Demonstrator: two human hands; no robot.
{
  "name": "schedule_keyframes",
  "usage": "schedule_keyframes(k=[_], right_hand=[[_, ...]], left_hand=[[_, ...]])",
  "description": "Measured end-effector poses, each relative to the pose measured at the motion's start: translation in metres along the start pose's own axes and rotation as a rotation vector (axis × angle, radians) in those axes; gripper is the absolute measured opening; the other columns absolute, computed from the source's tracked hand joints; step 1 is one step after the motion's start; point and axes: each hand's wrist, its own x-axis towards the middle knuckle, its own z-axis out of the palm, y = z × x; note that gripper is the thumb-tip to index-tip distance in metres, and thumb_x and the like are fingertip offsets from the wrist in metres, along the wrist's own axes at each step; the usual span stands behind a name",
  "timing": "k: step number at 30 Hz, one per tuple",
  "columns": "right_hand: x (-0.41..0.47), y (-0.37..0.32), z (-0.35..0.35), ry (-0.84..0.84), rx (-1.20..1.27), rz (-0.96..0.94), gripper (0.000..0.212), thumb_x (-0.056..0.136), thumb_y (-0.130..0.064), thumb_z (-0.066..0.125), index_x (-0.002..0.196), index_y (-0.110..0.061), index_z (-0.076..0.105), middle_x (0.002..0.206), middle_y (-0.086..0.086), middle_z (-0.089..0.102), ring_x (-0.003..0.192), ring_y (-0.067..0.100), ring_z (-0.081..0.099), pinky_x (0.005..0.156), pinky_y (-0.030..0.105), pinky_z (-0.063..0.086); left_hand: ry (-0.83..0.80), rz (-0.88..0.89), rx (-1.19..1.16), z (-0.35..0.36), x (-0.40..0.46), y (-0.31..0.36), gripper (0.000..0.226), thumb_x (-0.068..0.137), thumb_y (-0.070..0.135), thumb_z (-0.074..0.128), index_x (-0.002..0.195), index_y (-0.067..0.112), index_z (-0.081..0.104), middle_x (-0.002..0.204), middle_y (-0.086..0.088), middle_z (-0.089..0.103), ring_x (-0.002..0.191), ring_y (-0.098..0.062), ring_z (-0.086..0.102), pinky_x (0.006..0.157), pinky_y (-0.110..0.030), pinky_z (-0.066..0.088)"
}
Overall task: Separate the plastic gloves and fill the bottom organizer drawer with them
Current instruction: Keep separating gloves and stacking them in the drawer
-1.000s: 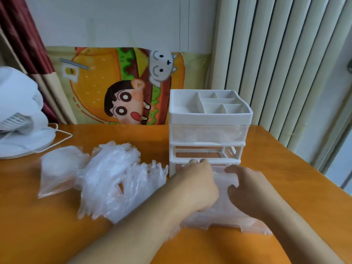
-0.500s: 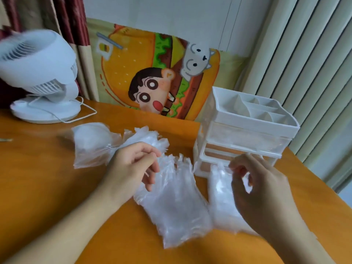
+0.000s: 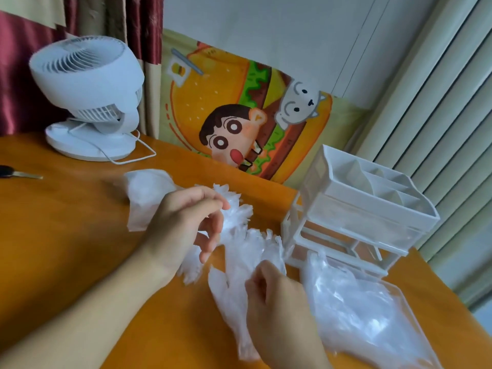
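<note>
Gloves left of organizer: feather-light, limp, clingy film; left hand fingers pinch the fringe, right hand fingers pinch one layer—peel at cuff.

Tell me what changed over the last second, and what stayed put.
Both hands left the pulled-out bottom drawer, where they had been pressing gloves down, and moved left to the loose glove pile. The left hand now pinches gloves at the pile's top; the right hand grips the lower part, starting to pull them apart. The organizer, fan and plastic bag stayed put; only the camera shifted.
</note>
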Motion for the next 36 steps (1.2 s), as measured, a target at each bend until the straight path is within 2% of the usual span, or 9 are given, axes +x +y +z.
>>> schedule_keyframes(k=[8, 12, 14, 16, 19, 24, 28, 32, 36], right_hand=[[0.000, 0.023, 0.001, 0.117, 0.117, -0.057, 0.024, 0.101, -0.018, 0.057, 0.078, -0.025, 0.053, 0.068, -0.004, 0.058, 0.071, 0.014, 0.056, 0.057, 0.028, 0.043], [-0.002, 0.021, -0.003, 0.097, 0.098, -0.059, 0.024, 0.101, -0.017, 0.056, 0.079, -0.025, 0.054, 0.069, -0.005, 0.058, 0.068, 0.013, 0.056, 0.058, 0.025, 0.044], [-0.002, 0.020, -0.003, 0.110, 0.105, -0.047, 0.024, 0.103, -0.017, 0.053, 0.080, -0.024, 0.052, 0.069, -0.003, 0.058, 0.066, 0.015, 0.055, 0.059, 0.029, 0.044], [-0.003, 0.019, 0.000, 0.085, 0.112, -0.028, 0.023, 0.105, -0.020, 0.049, 0.082, -0.024, 0.049, 0.071, -0.002, 0.058, 0.066, 0.015, 0.055, 0.057, 0.031, 0.042], [-0.003, 0.015, 0.004, 0.002, 0.085, 0.015, 0.023, 0.108, -0.022, 0.043, 0.085, -0.025, 0.044, 0.078, -0.004, 0.059, 0.072, 0.013, 0.056, 0.058, 0.027, 0.038], [-0.001, 0.013, 0.009, -0.036, 0.099, 0.084, 0.027, 0.109, -0.017, 0.039, 0.083, -0.024, 0.036, 0.078, -0.005, 0.055, 0.070, 0.011, 0.050, 0.058, 0.028, 0.036], [-0.001, 0.015, 0.008, -0.008, 0.138, 0.110, 0.027, 0.108, -0.016, 0.039, 0.083, -0.024, 0.034, 0.076, -0.004, 0.053, 0.068, 0.012, 0.049, 0.056, 0.028, 0.035], [-0.001, 0.019, 0.005, 0.020, 0.171, 0.124, 0.023, 0.108, -0.015, 0.038, 0.086, -0.021, 0.039, 0.081, -0.003, 0.057, 0.070, 0.012, 0.052, 0.056, 0.026, 0.037], [-0.001, 0.023, 0.004, 0.046, 0.221, 0.101, 0.023, 0.109, -0.018, 0.037, 0.087, -0.019, 0.041, 0.081, 0.000, 0.058, 0.068, 0.013, 0.052, 0.056, 0.026, 0.039]], left_hand=[[-0.162, -0.122, 0.128, 0.002, -0.007, 0.006, 0.025, 0.100, 0.007, 0.055, 0.081, -0.001, 0.069, 0.063, -0.020, 0.057, 0.042, -0.027, 0.047, 0.040, -0.026, 0.038], [-0.445, -0.569, 0.652, 0.005, -0.006, 0.009, 0.035, 0.101, 0.023, 0.056, 0.086, -0.003, 0.074, 0.068, -0.016, 0.074, 0.048, -0.026, 0.063, 0.046, -0.031, 0.054], [-0.548, -0.732, 0.926, 0.010, -0.009, 0.004, 0.050, 0.100, 0.046, 0.057, 0.091, 0.002, 0.077, 0.073, -0.010, 0.078, 0.062, -0.021, 0.075, 0.069, -0.033, 0.064], [-0.515, -0.742, 1.021, 0.016, -0.011, -0.005, 0.059, 0.096, 0.059, 0.059, 0.096, 0.003, 0.076, 0.073, -0.007, 0.079, 0.066, -0.019, 0.077, 0.078, -0.033, 0.065], [-0.370, -0.741, 0.931, 0.024, -0.015, -0.016, 0.053, 0.096, 0.046, 0.067, 0.110, -0.004, 0.060, 0.072, -0.011, 0.078, 0.055, -0.021, 0.073, 0.054, -0.031, 0.061], [-0.242, -0.593, 0.861, 0.029, -0.018, -0.023, 0.027, 0.093, 0.036, 0.071, 0.091, 0.013, 0.057, 0.067, -0.007, 0.073, 0.045, -0.019, 0.066, 0.045, -0.025, 0.050], [-0.228, -0.490, 0.882, 0.027, -0.018, -0.015, 0.026, 0.093, 0.038, 0.067, 0.082, 0.020, 0.051, 0.078, -0.002, 0.074, 0.052, -0.014, 0.072, 0.052, -0.025, 0.049], [-0.290, -0.540, 0.733, 0.022, -0.017, -0.005, 0.018, 0.094, 0.021, 0.074, 0.105, 0.020, 0.060, 0.086, -0.006, 0.077, 0.064, -0.017, 0.078, 0.076, -0.039, 0.065], [-0.198, -0.482, 0.705, 0.018, -0.013, -0.009, 0.023, 0.095, 0.021, 0.072, 0.115, 0.023, 0.061, 0.075, -0.002, 0.078, 0.063, -0.017, 0.077, 0.074, -0.034, 0.063]])
